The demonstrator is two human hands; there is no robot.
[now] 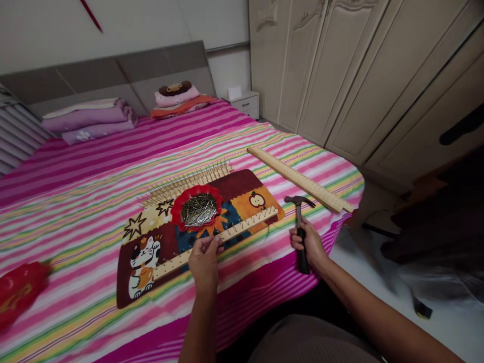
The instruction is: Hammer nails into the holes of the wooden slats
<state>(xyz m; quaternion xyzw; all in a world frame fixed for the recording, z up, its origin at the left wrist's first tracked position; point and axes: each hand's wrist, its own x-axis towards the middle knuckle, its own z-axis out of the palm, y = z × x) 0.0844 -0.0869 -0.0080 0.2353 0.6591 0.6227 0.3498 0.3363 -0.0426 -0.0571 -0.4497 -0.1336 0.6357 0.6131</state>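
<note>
My right hand (310, 243) is wrapped round the black handle of a claw hammer (298, 214), whose head is raised at the mat's right end. My left hand (205, 256) rests on a narrow wooden strip (245, 223), thumb and forefinger pinched together at its upper edge. Whatever sits between those fingertips is too small to make out. Nails stand in a row along the strip, which lies across a patterned mat (126, 282) with a cat picture. Just beyond my left hand, a red scalloped bowl (177, 214) holds a heap of loose nails (200, 209).
Behind the bowl lie wooden strips (189, 181) bristling with upright nails. Longer perforated wooden strips (302, 182) lie at the right of the striped bed (91, 212). A red object (22, 292) is at left. Folded bedding (91, 121) and wardrobes (302, 65) stand farther back.
</note>
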